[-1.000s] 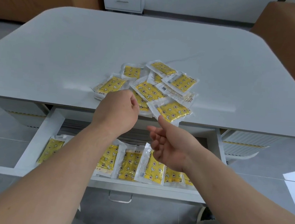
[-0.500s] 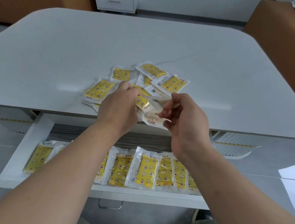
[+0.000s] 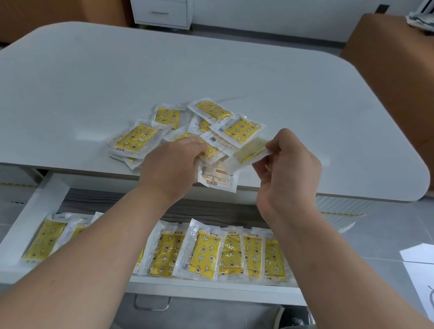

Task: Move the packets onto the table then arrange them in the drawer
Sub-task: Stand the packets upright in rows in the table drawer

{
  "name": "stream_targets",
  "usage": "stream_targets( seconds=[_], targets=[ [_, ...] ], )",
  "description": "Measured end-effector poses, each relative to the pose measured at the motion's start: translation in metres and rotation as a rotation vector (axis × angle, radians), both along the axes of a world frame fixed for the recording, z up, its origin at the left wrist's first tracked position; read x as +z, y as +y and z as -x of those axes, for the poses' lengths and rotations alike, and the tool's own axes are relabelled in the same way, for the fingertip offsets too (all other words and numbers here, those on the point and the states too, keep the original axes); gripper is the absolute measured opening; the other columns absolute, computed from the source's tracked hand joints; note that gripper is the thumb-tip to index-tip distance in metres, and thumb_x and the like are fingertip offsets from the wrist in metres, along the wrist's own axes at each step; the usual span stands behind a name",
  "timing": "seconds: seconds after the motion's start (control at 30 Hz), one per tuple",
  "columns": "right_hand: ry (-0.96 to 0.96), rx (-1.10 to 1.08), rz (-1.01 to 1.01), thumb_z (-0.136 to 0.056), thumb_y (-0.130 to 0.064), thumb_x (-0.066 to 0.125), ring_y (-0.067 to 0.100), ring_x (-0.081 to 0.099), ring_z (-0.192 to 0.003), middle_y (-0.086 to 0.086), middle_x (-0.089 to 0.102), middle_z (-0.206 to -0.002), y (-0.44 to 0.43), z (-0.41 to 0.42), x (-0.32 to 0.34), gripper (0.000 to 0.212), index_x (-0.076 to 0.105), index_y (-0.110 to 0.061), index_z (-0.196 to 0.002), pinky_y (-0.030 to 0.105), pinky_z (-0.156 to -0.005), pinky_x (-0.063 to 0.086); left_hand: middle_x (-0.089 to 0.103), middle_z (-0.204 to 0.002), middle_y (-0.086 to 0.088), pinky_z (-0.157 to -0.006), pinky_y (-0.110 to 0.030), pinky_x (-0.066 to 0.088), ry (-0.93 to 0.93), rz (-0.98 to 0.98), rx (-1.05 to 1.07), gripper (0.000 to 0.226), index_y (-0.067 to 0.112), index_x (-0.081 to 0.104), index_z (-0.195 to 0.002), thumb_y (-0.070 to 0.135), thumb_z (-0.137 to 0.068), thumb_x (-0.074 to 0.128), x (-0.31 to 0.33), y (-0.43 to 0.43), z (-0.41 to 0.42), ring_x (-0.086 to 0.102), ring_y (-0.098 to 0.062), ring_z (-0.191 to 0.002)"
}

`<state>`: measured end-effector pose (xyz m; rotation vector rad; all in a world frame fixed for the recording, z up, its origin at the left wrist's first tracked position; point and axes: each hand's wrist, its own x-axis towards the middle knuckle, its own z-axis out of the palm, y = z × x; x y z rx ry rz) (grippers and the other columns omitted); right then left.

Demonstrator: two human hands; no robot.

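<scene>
Open drawer (image 3: 31, 216) low in frame, row of packets (image 3: 204, 252) side by side inside. Loose pile (image 3: 138, 139) on table (image 3: 218, 72), near front edge. Left hand (image 3: 171, 168) on pile, fingers curled around face-down packet (image 3: 218, 177). Right hand (image 3: 290, 168) just beside, thumb and fingertips pinching blurred packet (image 3: 251, 151) above pile.
</scene>
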<state>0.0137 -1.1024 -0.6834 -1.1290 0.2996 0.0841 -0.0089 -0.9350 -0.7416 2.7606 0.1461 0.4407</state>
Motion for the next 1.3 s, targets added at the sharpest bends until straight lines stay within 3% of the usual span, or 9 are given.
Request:
stream_targets(
  seconds=[0.23,0.47,0.6,0.67,0.8,0.93,1.07,1.13,1.3],
  targets=[
    [0.202,-0.117,-0.210,-0.079,0.007,0.049,0.025,0.057,-0.067,0.005,0.048,-0.065,-0.004,-0.003,-0.007,0.022,0.047,-0.008,-0.062,0.051,-0.080,0.062,0.073,-0.109,-0.009,-0.084,-0.032,0.053,-0.277,0.121,0.001,0.029,0.010,0.068,-0.127,0.010,-0.102,0.052,0.004,0.002,0.008,0.068,-0.026,-0.097],
    [0.252,-0.120,-0.274,-0.078,0.007,0.046,0.030,0.063,-0.062,0.001,0.044,-0.050,-0.005,0.002,-0.006,0.018,0.043,-0.008,-0.069,0.042,-0.074,0.061,0.071,-0.089,0.008,-0.079,-0.024,0.052,-0.445,0.575,0.130,0.034,0.013,0.077,-0.096,0.021,-0.098,0.044,0.036,-0.006,0.033,0.064,-0.005,-0.085],
    [0.272,-0.139,-0.276,-0.079,0.006,0.046,0.023,0.059,-0.042,-0.002,0.041,-0.041,-0.007,0.003,-0.007,0.024,0.038,-0.012,-0.066,0.048,-0.088,0.059,0.064,-0.069,0.017,-0.064,-0.005,0.040,-0.375,0.577,0.257,0.020,0.020,0.074,-0.083,0.027,-0.097,0.061,0.040,-0.003,0.042,0.060,0.005,-0.069],
    [0.267,-0.118,-0.278,-0.078,0.004,0.047,0.028,0.063,-0.058,0.003,0.051,-0.058,-0.008,0.001,-0.010,0.021,0.040,-0.011,-0.067,0.048,-0.090,0.058,0.066,-0.075,0.020,-0.069,-0.006,0.047,-0.309,0.585,0.274,0.012,0.028,0.072,-0.090,0.017,-0.091,0.069,0.039,0.000,0.045,0.061,0.007,-0.075],
    [0.299,-0.008,-0.289,-0.076,0.000,0.050,0.034,0.074,-0.078,0.013,0.064,-0.095,-0.011,0.000,-0.015,0.015,0.049,-0.009,-0.089,0.053,-0.077,0.062,0.064,-0.103,0.017,-0.084,-0.029,0.056,-0.199,0.629,0.282,0.051,0.034,0.060,-0.121,0.004,-0.083,0.074,0.037,0.000,0.048,0.059,0.004,-0.092],
    [0.316,0.066,-0.246,-0.081,-0.002,0.056,0.023,0.064,-0.066,0.008,0.059,-0.099,-0.010,0.000,-0.015,0.018,0.053,-0.007,-0.098,0.017,-0.043,0.047,0.050,-0.132,0.007,-0.091,-0.031,0.055,-0.176,0.708,0.345,0.077,0.034,0.045,-0.139,0.005,-0.078,0.082,0.040,-0.001,0.048,0.057,-0.009,-0.112],
    [0.282,0.100,-0.355,-0.077,0.011,0.061,0.034,0.075,-0.091,0.019,0.069,-0.121,-0.006,0.001,-0.018,0.039,0.060,-0.001,-0.115,0.038,-0.063,0.062,0.065,-0.113,0.012,-0.070,-0.017,0.052,-0.108,0.949,0.345,0.087,0.029,0.039,-0.147,0.004,-0.077,0.084,0.041,-0.006,0.048,0.067,0.002,-0.089],
    [0.294,0.107,-0.348,-0.075,0.014,0.061,0.042,0.074,-0.093,0.024,0.071,-0.115,-0.006,0.002,-0.017,0.039,0.061,0.001,-0.112,0.057,-0.077,0.061,0.071,-0.098,0.014,-0.076,-0.025,0.058,-0.068,1.013,0.336,0.081,0.024,0.044,-0.145,0.003,-0.077,0.083,0.039,-0.007,0.048,0.070,0.001,-0.085],
    [0.307,0.130,-0.271,-0.077,0.017,0.062,0.041,0.074,-0.093,0.023,0.073,-0.109,-0.007,0.001,-0.017,0.034,0.060,-0.003,-0.105,0.056,-0.077,0.061,0.078,-0.089,0.006,-0.086,-0.045,0.060,-0.007,1.098,0.316,0.025,0.025,0.074,-0.095,0.003,-0.081,0.077,0.035,-0.005,0.045,0.074,-0.014,-0.088]
  ],
)
